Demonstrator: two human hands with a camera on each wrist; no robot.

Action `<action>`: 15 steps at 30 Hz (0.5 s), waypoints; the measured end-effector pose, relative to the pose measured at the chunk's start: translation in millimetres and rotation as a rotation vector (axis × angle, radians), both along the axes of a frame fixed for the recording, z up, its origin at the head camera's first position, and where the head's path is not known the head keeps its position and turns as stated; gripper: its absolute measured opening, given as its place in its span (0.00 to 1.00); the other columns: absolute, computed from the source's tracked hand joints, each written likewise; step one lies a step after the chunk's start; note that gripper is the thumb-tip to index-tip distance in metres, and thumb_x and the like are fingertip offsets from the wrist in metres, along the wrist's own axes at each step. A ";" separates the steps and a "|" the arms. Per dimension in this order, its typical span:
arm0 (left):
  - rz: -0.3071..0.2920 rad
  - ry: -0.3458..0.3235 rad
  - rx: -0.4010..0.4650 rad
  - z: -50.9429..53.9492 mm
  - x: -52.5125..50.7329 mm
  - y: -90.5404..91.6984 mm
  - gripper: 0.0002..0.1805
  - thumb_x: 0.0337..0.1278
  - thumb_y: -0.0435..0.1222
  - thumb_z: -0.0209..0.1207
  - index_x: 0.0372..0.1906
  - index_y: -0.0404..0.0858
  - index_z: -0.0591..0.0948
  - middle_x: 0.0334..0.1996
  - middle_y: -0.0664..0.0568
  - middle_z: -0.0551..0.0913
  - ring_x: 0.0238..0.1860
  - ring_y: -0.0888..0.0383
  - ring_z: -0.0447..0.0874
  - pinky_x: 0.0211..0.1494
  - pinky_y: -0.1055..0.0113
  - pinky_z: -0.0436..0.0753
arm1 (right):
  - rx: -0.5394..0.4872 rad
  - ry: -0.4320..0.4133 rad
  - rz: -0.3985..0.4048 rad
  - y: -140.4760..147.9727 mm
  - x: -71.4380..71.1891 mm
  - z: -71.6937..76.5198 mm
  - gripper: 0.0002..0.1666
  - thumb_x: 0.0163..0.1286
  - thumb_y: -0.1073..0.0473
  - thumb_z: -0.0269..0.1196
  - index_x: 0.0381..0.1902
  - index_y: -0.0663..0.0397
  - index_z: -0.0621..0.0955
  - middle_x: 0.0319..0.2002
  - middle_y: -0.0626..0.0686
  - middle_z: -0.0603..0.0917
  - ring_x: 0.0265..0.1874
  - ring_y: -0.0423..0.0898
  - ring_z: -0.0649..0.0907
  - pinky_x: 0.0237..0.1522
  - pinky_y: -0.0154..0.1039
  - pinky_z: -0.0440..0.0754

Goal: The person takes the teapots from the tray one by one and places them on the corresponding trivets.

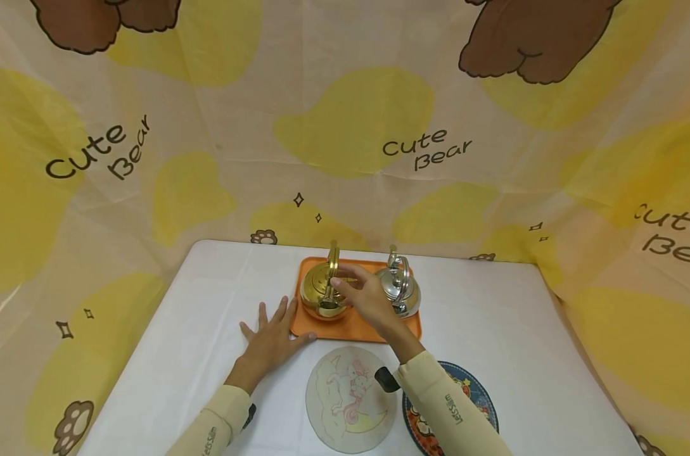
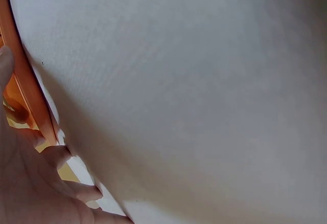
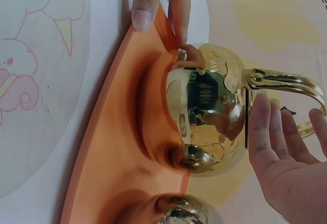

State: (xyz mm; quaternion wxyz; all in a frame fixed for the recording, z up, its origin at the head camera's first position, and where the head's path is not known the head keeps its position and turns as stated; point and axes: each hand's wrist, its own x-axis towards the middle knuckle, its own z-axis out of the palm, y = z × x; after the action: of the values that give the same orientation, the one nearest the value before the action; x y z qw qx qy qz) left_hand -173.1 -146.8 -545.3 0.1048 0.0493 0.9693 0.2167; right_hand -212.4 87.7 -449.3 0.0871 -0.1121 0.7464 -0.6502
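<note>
A shiny gold teapot (image 1: 315, 286) with an arched handle (image 3: 288, 83) stands on an orange tray (image 1: 350, 329). My right hand (image 1: 370, 301) is at that handle. In the right wrist view its fingers (image 3: 261, 127) are extended beside the lid, with the thumb apart from them, not closed round the handle. A silver teapot (image 1: 412, 296) stands on the tray's right side, partly hidden by my right hand. My left hand (image 1: 269, 347) lies spread on the white table at the tray's left edge, thumb by the near left corner.
In front of the tray lies a round pale mat (image 1: 350, 399) with a pink drawing. A dark blue patterned round mat (image 1: 484, 405) is to its right, partly under my right sleeve (image 1: 450, 405). Behind the white table (image 1: 493, 316) hangs a yellow-patterned cloth (image 1: 345, 209).
</note>
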 end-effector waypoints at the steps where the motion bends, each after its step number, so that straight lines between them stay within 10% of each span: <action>1: 0.000 -0.001 0.000 0.1 0.0 0.2 0.58 0.65 0.73 0.55 0.87 0.44 0.52 0.86 0.42 0.50 0.82 0.21 0.32 0.66 0.11 0.32 | -0.001 0.002 -0.002 -0.7 -0.3 -0.4 0.26 0.79 0.56 0.65 0.72 0.54 0.79 0.65 0.61 0.83 0.51 0.58 0.88 0.52 0.62 0.87; 15: -0.002 0.003 -0.001 1.7 1.4 0.8 0.57 0.66 0.73 0.54 0.87 0.44 0.52 0.86 0.41 0.50 0.82 0.20 0.33 0.66 0.10 0.33 | -0.005 0.001 -0.011 -3.4 -3.3 -4.4 0.27 0.78 0.61 0.66 0.72 0.54 0.78 0.61 0.63 0.85 0.47 0.64 0.88 0.49 0.64 0.87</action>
State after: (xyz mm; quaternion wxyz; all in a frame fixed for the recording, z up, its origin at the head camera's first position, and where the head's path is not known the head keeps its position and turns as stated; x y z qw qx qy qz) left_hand -171.7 -146.0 -543.6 0.1038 0.0504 0.9696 0.2158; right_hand -215.8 84.4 -453.8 0.0829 -0.1087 0.7455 -0.6523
